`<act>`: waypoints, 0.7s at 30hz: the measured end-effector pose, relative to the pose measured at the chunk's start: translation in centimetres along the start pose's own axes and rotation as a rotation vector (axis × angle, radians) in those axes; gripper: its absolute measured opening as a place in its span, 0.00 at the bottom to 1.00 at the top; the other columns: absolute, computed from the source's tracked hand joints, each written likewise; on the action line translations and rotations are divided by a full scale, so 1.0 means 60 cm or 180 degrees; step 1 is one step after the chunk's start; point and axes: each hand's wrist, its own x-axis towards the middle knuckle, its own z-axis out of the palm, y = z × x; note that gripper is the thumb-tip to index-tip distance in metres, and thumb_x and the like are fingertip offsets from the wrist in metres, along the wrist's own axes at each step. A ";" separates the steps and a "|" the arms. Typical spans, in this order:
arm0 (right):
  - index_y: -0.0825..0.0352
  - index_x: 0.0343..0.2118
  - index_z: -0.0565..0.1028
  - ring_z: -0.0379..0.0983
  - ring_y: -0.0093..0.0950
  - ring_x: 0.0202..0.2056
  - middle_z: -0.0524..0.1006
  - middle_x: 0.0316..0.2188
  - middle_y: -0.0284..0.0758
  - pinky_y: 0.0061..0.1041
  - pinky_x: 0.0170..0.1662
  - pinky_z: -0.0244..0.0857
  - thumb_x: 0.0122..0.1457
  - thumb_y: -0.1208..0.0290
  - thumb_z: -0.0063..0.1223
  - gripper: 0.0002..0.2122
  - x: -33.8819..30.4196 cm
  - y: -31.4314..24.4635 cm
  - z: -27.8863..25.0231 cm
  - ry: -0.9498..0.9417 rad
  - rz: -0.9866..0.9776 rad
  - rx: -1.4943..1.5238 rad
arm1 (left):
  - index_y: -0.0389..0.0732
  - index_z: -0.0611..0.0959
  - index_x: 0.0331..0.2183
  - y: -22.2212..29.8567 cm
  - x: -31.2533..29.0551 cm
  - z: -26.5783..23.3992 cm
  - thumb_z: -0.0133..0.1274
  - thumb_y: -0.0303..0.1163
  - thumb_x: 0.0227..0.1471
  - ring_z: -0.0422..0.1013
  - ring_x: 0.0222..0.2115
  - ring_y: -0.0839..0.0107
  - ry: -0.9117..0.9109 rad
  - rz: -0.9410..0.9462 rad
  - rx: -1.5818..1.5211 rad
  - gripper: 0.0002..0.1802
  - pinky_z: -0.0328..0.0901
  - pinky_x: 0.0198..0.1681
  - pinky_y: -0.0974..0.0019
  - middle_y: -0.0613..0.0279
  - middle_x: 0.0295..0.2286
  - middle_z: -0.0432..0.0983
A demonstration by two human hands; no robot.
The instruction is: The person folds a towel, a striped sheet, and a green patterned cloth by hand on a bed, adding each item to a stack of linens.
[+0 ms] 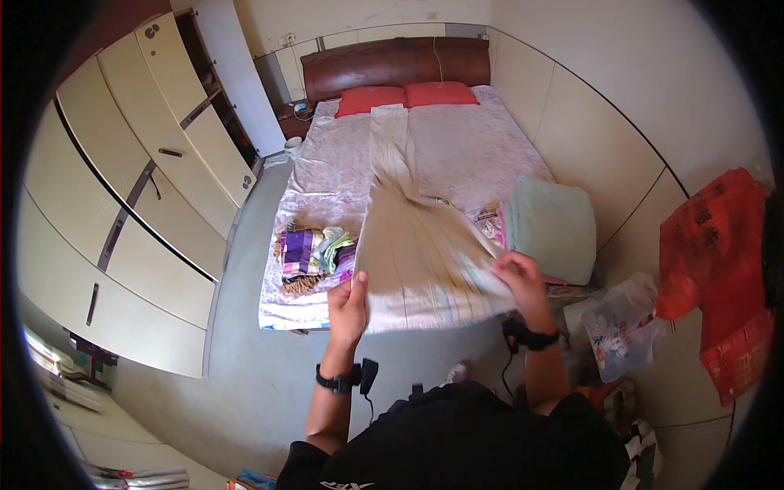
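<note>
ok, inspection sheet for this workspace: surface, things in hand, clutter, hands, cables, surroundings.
Surface: bed with a pale patterned sheet.
Things in hand: cream cloth, near end spread between the hands, far end bunched narrow toward the red pillows.
Clutter: folded purple checked textiles left of the cloth; folded pale green blanket right.
Hands: left hand and right hand each grip the cloth's near end.
Cables: black cable below the left wrist strap; thin cord over the headboard.
Surroundings: cream wardrobe, one door open; red bag at right.
</note>
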 end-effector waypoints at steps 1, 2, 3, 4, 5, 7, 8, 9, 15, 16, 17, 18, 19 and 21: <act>0.71 0.24 0.72 0.68 0.19 0.28 0.73 0.24 0.32 0.16 0.33 0.61 0.47 0.78 0.51 0.02 -0.032 -0.059 0.001 -0.0204 -0.0404 -0.0547 | 0.38 0.68 0.12 0.041 -0.033 -0.020 0.46 0.36 0.53 0.49 0.15 0.87 -0.0112 0.0264 0.0244 0.22 0.44 0.16 0.76 0.78 0.12 0.57; 0.70 0.22 0.73 0.69 0.20 0.26 0.74 0.22 0.33 0.18 0.32 0.61 0.45 0.77 0.52 0.03 -0.067 -0.114 0.012 -0.0231 -0.0444 -0.0818 | 0.39 0.65 0.11 0.074 -0.072 -0.050 0.46 0.33 0.53 0.49 0.14 0.87 -0.0313 0.0379 0.0246 0.21 0.44 0.15 0.76 0.78 0.11 0.56; 0.68 0.19 0.73 0.70 0.21 0.23 0.75 0.20 0.34 0.18 0.30 0.63 0.45 0.75 0.53 0.03 -0.103 -0.156 0.010 -0.0291 -0.0735 -0.1010 | 0.39 0.65 0.11 0.106 -0.101 -0.072 0.46 0.30 0.52 0.49 0.14 0.86 -0.0741 0.0500 0.0334 0.20 0.44 0.14 0.75 0.78 0.10 0.55; 0.67 0.18 0.73 0.72 0.23 0.20 0.75 0.18 0.34 0.19 0.27 0.64 0.44 0.74 0.54 0.04 -0.131 -0.165 -0.006 -0.0792 -0.0683 -0.0646 | 0.38 0.67 0.10 0.129 -0.131 -0.093 0.49 0.32 0.48 0.53 0.11 0.83 -0.1038 0.0718 0.0130 0.19 0.47 0.14 0.74 0.74 0.08 0.57; 0.67 0.18 0.73 0.73 0.24 0.19 0.76 0.18 0.35 0.20 0.26 0.66 0.45 0.74 0.54 0.04 -0.159 -0.182 -0.016 -0.1257 -0.0726 -0.0305 | 0.39 0.70 0.10 0.154 -0.156 -0.111 0.52 0.35 0.45 0.59 0.10 0.76 -0.1162 0.1086 0.0125 0.18 0.51 0.14 0.71 0.68 0.07 0.62; 0.68 0.24 0.75 0.73 0.24 0.20 0.75 0.19 0.36 0.19 0.27 0.66 0.43 0.80 0.55 0.04 -0.206 -0.169 -0.067 -0.2381 -0.1284 0.0234 | 0.38 0.72 0.09 0.203 -0.196 -0.129 0.55 0.37 0.41 0.64 0.09 0.68 -0.1500 0.1534 -0.0753 0.19 0.55 0.14 0.66 0.62 0.09 0.67; 0.67 0.35 0.70 0.65 0.15 0.42 0.69 0.43 0.36 0.15 0.44 0.60 0.51 0.77 0.50 0.08 -0.196 -0.150 -0.079 -0.3263 -0.2148 0.0842 | 0.36 0.71 0.09 0.215 -0.185 -0.149 0.57 0.36 0.41 0.65 0.08 0.68 -0.1890 0.1779 -0.1294 0.20 0.55 0.13 0.65 0.62 0.09 0.68; 0.68 0.34 0.72 0.68 0.19 0.32 0.72 0.33 0.36 0.18 0.35 0.63 0.48 0.79 0.49 0.09 -0.241 -0.106 -0.090 -0.2922 -0.2763 0.1460 | 0.36 0.72 0.09 0.239 -0.165 -0.188 0.58 0.33 0.41 0.66 0.09 0.68 -0.2931 0.2045 -0.1017 0.19 0.55 0.12 0.66 0.61 0.10 0.69; 0.67 0.43 0.70 0.70 0.23 0.34 0.73 0.36 0.36 0.23 0.36 0.64 0.54 0.71 0.44 0.13 -0.228 -0.294 0.023 -0.3879 -0.2722 0.1256 | 0.41 0.73 0.09 0.239 -0.284 -0.319 0.58 0.35 0.42 0.64 0.07 0.78 -0.2119 0.2768 -0.0820 0.18 0.56 0.11 0.76 0.68 0.08 0.68; 0.67 0.45 0.69 0.70 0.23 0.36 0.72 0.39 0.36 0.23 0.38 0.64 0.56 0.69 0.43 0.14 -0.223 -0.311 0.034 -0.3937 -0.2660 0.1220 | 0.41 0.72 0.09 0.241 -0.290 -0.324 0.58 0.35 0.42 0.63 0.06 0.78 -0.2102 0.2809 -0.0970 0.19 0.55 0.10 0.75 0.68 0.07 0.67; 0.67 0.45 0.69 0.70 0.23 0.36 0.72 0.39 0.36 0.23 0.38 0.64 0.56 0.69 0.43 0.14 -0.211 -0.312 0.042 -0.3940 -0.2642 0.1222 | 0.41 0.72 0.08 0.239 -0.291 -0.325 0.58 0.34 0.42 0.62 0.06 0.78 -0.2241 0.2787 -0.1121 0.19 0.53 0.10 0.75 0.68 0.07 0.67; 0.67 0.43 0.71 0.70 0.24 0.33 0.74 0.35 0.34 0.24 0.34 0.64 0.56 0.68 0.43 0.13 -0.214 -0.330 0.042 -0.4217 -0.2512 0.1042 | 0.41 0.71 0.08 0.245 -0.277 -0.312 0.58 0.34 0.42 0.61 0.06 0.78 -0.2451 0.2750 -0.1374 0.19 0.52 0.10 0.74 0.68 0.07 0.66; 0.67 0.42 0.72 0.71 0.25 0.29 0.75 0.32 0.33 0.24 0.30 0.64 0.57 0.67 0.43 0.13 -0.216 -0.348 0.044 -0.4501 -0.2371 0.0876 | 0.41 0.71 0.08 0.251 -0.260 -0.296 0.58 0.34 0.42 0.60 0.06 0.78 -0.2627 0.2723 -0.1621 0.20 0.51 0.10 0.74 0.68 0.07 0.65; 0.67 0.40 0.73 0.71 0.23 0.25 0.75 0.29 0.32 0.23 0.28 0.63 0.57 0.67 0.43 0.13 -0.186 -0.337 0.063 -0.4494 -0.2515 0.0642 | 0.40 0.69 0.07 0.258 -0.250 -0.275 0.58 0.33 0.42 0.58 0.05 0.77 -0.2789 0.2685 -0.1748 0.20 0.48 0.10 0.73 0.68 0.07 0.64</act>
